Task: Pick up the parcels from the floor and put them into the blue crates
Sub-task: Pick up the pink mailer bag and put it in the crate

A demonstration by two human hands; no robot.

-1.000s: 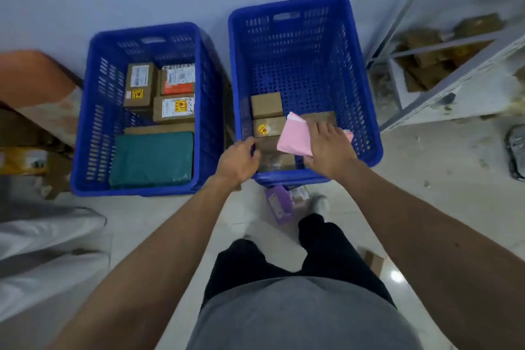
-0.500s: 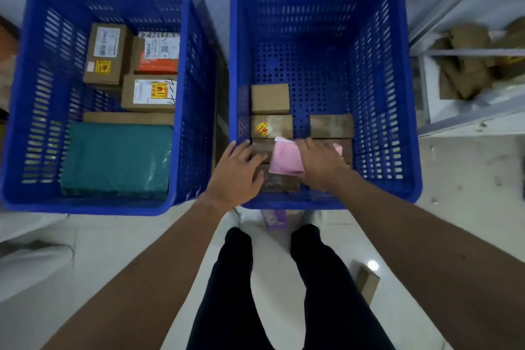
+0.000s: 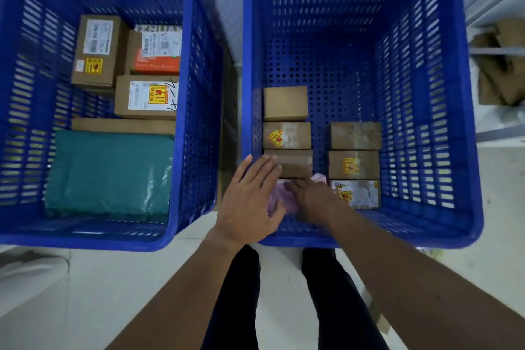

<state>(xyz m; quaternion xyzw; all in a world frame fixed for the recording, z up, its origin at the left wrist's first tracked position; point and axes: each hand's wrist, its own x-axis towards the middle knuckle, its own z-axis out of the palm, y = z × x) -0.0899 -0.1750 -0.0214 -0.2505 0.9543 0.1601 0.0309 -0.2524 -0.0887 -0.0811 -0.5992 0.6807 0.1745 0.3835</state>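
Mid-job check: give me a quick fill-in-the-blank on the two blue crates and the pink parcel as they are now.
1. The pink parcel, under the right hand, lies in the crate on the ____.
2. The brown boxes in that crate stand in ____ columns.
3. In the left crate, ____ boxes carry white labels.
4. The teal bag lies in the ____ crate.
Missing: right; two; three; left.

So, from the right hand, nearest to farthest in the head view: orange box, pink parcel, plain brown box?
1. pink parcel, touching the right hand.
2. plain brown box, farther back in the right crate.
3. orange box, over in the left crate.
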